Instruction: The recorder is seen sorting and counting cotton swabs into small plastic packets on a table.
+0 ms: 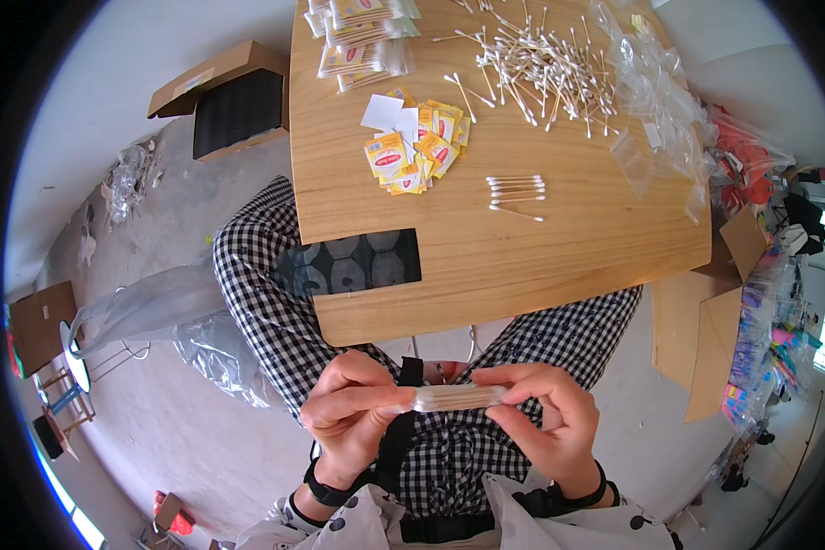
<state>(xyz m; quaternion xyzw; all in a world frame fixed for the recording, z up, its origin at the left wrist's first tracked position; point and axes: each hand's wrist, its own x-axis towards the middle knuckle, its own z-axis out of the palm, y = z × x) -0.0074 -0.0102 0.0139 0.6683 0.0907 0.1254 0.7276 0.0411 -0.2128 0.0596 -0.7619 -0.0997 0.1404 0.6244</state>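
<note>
Over my lap, just off the table's near edge, I hold a level bundle of cotton swabs [460, 397] between both hands. The fingers of my left hand [350, 417] pinch its left end. My right hand [552, 417] grips the other end between thumb and fingers. The bundle looks blurred and whitish; whether a clear bag wraps it I cannot tell. On the table ahead, several loose cotton swabs [517, 189] lie side by side. Farther off is a big heap of cotton swabs [548, 78]. Left of it lies a pile of yellow and white cards [412, 147].
Filled clear packets [357, 41] are stacked at the table's far left. Empty clear bags [655, 87] spread along the right side of the wooden table [467, 284]. A dark patterned sheet [371, 261] lies at its near left. Open cardboard boxes [238, 101] stand on both sides.
</note>
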